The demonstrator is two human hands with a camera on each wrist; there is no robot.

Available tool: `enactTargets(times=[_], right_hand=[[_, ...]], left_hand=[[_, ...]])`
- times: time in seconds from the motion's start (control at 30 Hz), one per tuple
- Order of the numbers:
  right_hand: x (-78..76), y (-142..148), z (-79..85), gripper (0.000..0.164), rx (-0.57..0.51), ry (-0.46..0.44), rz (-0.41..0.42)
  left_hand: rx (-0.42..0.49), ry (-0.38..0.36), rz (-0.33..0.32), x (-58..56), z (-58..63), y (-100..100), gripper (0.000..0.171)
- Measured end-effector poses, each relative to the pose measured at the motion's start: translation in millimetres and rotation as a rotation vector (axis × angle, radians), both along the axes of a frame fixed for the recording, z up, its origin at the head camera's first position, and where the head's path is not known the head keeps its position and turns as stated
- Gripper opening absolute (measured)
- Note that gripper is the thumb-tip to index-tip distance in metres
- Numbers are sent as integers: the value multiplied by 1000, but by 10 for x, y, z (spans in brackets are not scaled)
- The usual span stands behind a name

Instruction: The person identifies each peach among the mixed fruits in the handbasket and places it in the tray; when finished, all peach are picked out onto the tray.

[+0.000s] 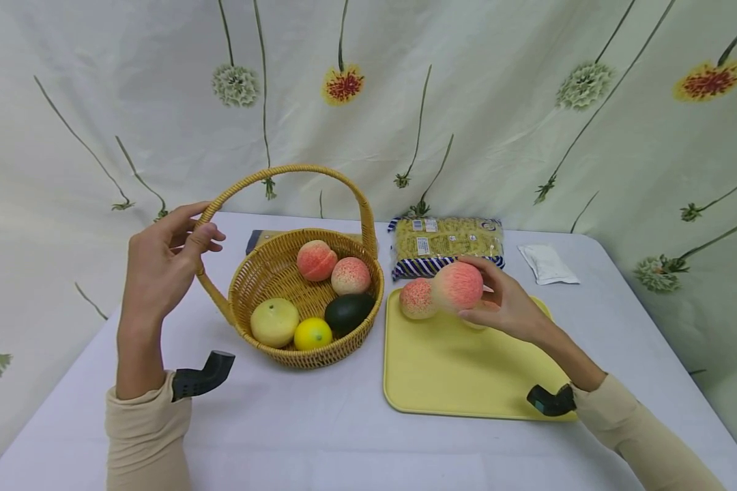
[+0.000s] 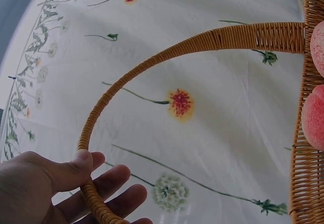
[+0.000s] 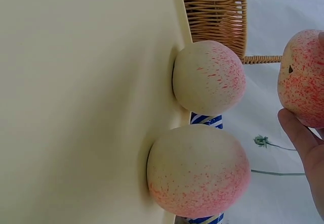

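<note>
My left hand (image 1: 162, 266) pinches the left side of the arched handle (image 2: 136, 67) of a round wicker basket (image 1: 264, 273). Inside the basket lie a smooth red peach (image 1: 316, 260), a speckled peach (image 1: 351, 275), a dark green avocado-like fruit (image 1: 349, 312), a yellow lemon-like fruit (image 1: 312, 334) and a pale round fruit (image 1: 274, 322). Over the back of a yellow tray (image 1: 460, 382), my right hand (image 1: 510, 307) grips a pink peach (image 1: 460, 286) between thumb and fingers. Two more peaches sit on the tray: one (image 3: 208, 77) nearer the basket, the other (image 3: 198, 171) mostly hidden behind my right hand in the head view.
A clear bag of pasta (image 1: 448, 239) with blue-striped ends lies behind the tray. To its right is a small white packet (image 1: 548, 264). Part of a flat brown object (image 1: 264, 239) shows behind the basket. A flower-print cloth (image 1: 497, 136) hangs at the back.
</note>
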State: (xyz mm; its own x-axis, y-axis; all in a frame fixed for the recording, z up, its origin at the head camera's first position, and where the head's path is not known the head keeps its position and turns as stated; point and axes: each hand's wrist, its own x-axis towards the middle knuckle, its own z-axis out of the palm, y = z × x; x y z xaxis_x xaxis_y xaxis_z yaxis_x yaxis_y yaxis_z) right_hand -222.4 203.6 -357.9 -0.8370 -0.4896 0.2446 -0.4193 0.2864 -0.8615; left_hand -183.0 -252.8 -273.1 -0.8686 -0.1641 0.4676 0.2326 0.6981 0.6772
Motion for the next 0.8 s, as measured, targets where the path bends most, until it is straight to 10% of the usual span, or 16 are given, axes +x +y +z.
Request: enactTargets(times=[0.8], right_hand=[[-2,234,-76,76,-15,65,-84]], left_hand=[[1,3,-4,0,5,8,37]])
